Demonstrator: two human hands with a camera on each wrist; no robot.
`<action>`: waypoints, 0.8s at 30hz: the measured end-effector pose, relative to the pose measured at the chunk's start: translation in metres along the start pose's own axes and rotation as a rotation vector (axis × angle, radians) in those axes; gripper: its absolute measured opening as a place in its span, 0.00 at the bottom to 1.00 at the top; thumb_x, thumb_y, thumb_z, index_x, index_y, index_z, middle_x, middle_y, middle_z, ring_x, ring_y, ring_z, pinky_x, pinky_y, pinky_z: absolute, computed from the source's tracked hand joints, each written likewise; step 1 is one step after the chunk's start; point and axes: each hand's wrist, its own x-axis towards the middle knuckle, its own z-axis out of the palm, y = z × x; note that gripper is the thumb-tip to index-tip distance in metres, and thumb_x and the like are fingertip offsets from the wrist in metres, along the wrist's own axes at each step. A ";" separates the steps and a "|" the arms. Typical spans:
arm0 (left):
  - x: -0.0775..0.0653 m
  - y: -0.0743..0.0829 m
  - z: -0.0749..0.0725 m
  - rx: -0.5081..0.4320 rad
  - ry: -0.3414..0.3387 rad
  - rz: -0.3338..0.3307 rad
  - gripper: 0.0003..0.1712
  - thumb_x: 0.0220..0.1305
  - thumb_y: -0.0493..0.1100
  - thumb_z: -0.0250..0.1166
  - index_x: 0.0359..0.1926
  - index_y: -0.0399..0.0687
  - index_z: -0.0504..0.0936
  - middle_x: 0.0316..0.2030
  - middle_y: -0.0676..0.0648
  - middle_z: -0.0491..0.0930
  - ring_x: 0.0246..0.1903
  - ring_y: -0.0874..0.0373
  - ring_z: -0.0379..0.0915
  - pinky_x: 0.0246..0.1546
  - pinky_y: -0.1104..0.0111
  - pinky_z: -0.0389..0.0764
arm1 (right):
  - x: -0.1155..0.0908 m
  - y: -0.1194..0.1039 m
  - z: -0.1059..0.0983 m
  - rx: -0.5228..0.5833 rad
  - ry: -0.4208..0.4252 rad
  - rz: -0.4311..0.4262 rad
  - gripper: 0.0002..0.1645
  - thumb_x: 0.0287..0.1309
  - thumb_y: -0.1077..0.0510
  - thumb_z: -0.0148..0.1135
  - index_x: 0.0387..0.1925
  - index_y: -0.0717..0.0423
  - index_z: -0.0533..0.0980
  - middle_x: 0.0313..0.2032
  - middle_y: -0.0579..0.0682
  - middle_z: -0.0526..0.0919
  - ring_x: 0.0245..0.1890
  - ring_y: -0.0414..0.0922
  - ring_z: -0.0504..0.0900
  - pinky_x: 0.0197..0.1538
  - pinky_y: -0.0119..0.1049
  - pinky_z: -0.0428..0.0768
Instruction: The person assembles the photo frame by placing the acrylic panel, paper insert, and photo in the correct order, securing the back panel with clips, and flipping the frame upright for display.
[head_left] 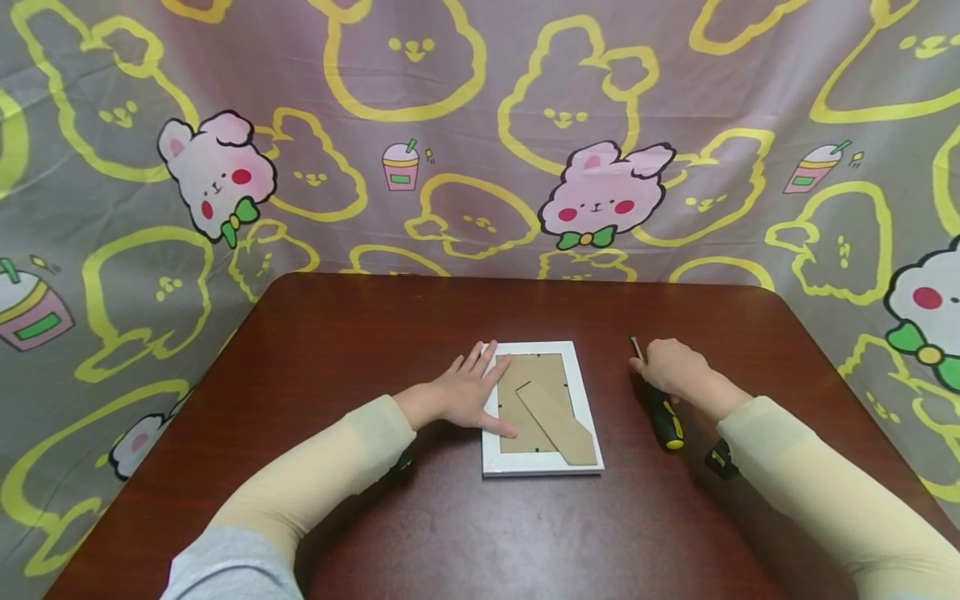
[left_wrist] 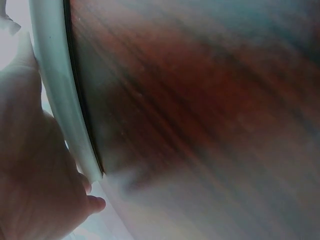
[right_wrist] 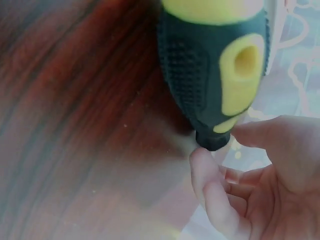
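Observation:
A white picture frame (head_left: 528,464) lies back side up on the table, with a brown backing board (head_left: 527,433) and a cardboard easel stand (head_left: 557,423) slanting across it. My left hand (head_left: 463,393) rests on the frame's left edge, fingers spread and thumb reaching onto the backing. The frame's white edge (left_wrist: 56,80) runs beside that hand in the left wrist view. To the right of the frame, my right hand (head_left: 673,367) holds a black-and-yellow screwdriver (head_left: 664,422) near the neck. Its metal tip points away from me and its handle towards me.
Dark reddish-brown wooden table (head_left: 375,333) lies under everything. A patterned curtain (head_left: 465,150) with rabbit drawings hangs behind the table and along its sides. Small dark gear (head_left: 722,460) shows at the right wrist.

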 end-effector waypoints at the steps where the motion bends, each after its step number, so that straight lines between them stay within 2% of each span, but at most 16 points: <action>1: 0.000 0.000 0.000 0.001 0.000 -0.001 0.70 0.48 0.84 0.54 0.77 0.51 0.32 0.74 0.39 0.22 0.73 0.43 0.20 0.68 0.48 0.42 | 0.000 0.000 -0.001 0.000 0.009 -0.002 0.24 0.70 0.49 0.50 0.23 0.61 0.73 0.19 0.53 0.77 0.13 0.44 0.79 0.24 0.42 0.77; 4: 0.001 0.000 0.001 0.006 0.003 -0.005 0.70 0.48 0.84 0.54 0.77 0.51 0.32 0.74 0.39 0.23 0.73 0.43 0.20 0.68 0.48 0.43 | -0.003 0.001 -0.005 -0.005 0.075 -0.020 0.22 0.70 0.50 0.50 0.27 0.64 0.72 0.18 0.53 0.76 0.14 0.45 0.78 0.22 0.41 0.74; 9: 0.000 0.000 0.000 -0.012 0.007 -0.001 0.70 0.48 0.82 0.56 0.77 0.50 0.34 0.74 0.39 0.23 0.73 0.43 0.20 0.69 0.48 0.44 | -0.006 -0.001 -0.011 0.020 0.259 -0.083 0.23 0.69 0.50 0.52 0.36 0.71 0.71 0.19 0.55 0.74 0.18 0.49 0.75 0.21 0.42 0.72; 11: 0.000 0.000 -0.001 -0.024 0.009 0.007 0.70 0.48 0.81 0.57 0.77 0.50 0.34 0.74 0.38 0.24 0.73 0.42 0.20 0.69 0.49 0.44 | -0.007 -0.003 -0.013 0.058 0.292 -0.106 0.23 0.69 0.50 0.53 0.39 0.71 0.71 0.19 0.54 0.74 0.18 0.48 0.75 0.21 0.42 0.72; 17: 0.000 -0.009 0.001 -0.125 0.046 0.051 0.66 0.53 0.78 0.58 0.77 0.48 0.37 0.75 0.37 0.26 0.73 0.43 0.22 0.69 0.49 0.45 | -0.012 -0.017 -0.014 0.228 0.219 -0.143 0.24 0.69 0.51 0.55 0.49 0.71 0.70 0.22 0.53 0.78 0.20 0.46 0.77 0.25 0.39 0.75; 20: -0.003 -0.016 0.003 -0.231 0.083 0.048 0.63 0.57 0.73 0.59 0.77 0.46 0.38 0.75 0.38 0.28 0.73 0.45 0.23 0.69 0.52 0.45 | -0.013 -0.024 -0.012 0.293 0.175 -0.169 0.24 0.69 0.52 0.55 0.52 0.71 0.70 0.27 0.55 0.81 0.24 0.47 0.80 0.29 0.39 0.78; 24: -0.014 -0.020 0.002 -0.405 0.121 0.004 0.60 0.62 0.67 0.60 0.76 0.40 0.37 0.75 0.37 0.33 0.74 0.48 0.29 0.69 0.56 0.47 | -0.015 -0.033 -0.006 0.358 0.079 -0.214 0.24 0.70 0.52 0.54 0.54 0.70 0.70 0.32 0.56 0.82 0.30 0.48 0.82 0.32 0.40 0.80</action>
